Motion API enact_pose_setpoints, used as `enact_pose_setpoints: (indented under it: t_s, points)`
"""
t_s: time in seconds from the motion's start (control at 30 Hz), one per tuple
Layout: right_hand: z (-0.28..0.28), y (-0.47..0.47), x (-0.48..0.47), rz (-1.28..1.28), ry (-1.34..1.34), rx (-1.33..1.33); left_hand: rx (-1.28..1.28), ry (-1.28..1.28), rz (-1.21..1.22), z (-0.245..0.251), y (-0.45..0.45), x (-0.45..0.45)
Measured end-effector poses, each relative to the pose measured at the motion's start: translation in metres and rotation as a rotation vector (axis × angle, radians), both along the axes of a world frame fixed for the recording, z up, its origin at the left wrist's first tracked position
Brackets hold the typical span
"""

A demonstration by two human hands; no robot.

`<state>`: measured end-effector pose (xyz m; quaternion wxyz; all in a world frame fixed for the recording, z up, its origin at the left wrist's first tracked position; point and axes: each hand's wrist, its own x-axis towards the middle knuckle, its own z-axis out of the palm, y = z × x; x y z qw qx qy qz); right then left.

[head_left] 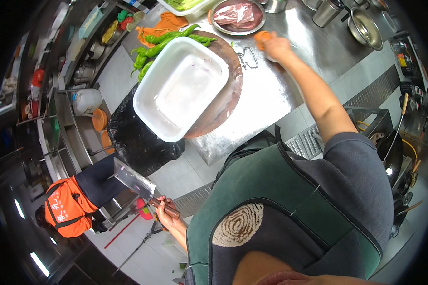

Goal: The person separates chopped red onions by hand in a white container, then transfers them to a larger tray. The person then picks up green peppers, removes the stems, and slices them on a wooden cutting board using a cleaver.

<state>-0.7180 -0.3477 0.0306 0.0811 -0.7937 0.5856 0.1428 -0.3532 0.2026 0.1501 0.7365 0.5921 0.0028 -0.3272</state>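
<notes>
My left hand (pixel 167 214), out to the left, grips the wooden handle of a cleaver (pixel 134 181). Small bits stick to its broad blade. My right hand (pixel 279 47) is stretched forward over the stainless steel table (pixel 262 94), closed on an orange cloth (pixel 261 40) that touches the steel. Between my arms, a white plastic tub (pixel 180 89) rests on a round wooden chopping block (pixel 223 114), with a few scraps inside. Long green peppers (pixel 157 48) lie along the tub's far left side. A wire handle (pixel 249 58) sticks out from the block's right side.
Raw meat (pixel 235 16) fills a steel bowl beyond the block, beside another orange cloth (pixel 164 26). A black plastic bag (pixel 139 131) hangs at the table's left. Someone in an orange vest (pixel 67 206) stands left, by the sinks. Woks (pixel 392 153) are at the right.
</notes>
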Motion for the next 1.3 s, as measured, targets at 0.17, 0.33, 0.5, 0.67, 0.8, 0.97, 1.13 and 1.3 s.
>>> enact_pose_setpoints:
  t_s: [0.17, 0.33, 0.5, 0.67, 0.8, 0.97, 1.13, 1.3]
  points:
    - [0.003, 0.036, -0.068, -0.088, -0.028, -0.052, 0.045, -0.009, 0.047, 0.001, 0.010, -0.002]
    - [0.026, 0.047, -0.023, -0.072, -0.297, -0.026, 0.086, 0.001, 0.053, -0.001, 0.009, 0.008]
    - [0.022, 0.016, 0.075, 0.236, -0.024, -0.037, 0.030, 0.009, 0.000, 0.003, -0.002, 0.017]
    - [0.000, 0.003, 0.076, 0.240, -0.066, -0.048, 0.067, -0.015, 0.000, 0.004, -0.010, 0.013]
    - [-0.002, 0.008, 0.010, 0.064, -0.025, -0.049, 0.049, -0.008, 0.008, -0.004, -0.011, 0.007]
    - [-0.009, 0.030, -0.130, -0.297, -0.014, -0.024, 0.056, 0.021, 0.034, -0.013, -0.014, 0.007]
    - [-0.027, -0.008, -0.276, -0.529, -0.560, -0.316, 0.106, 0.030, 0.059, -0.008, -0.028, 0.010]
    - [-0.095, -0.046, -0.277, -0.647, -0.080, -0.430, 0.203, -0.030, 0.033, 0.000, -0.052, 0.026]
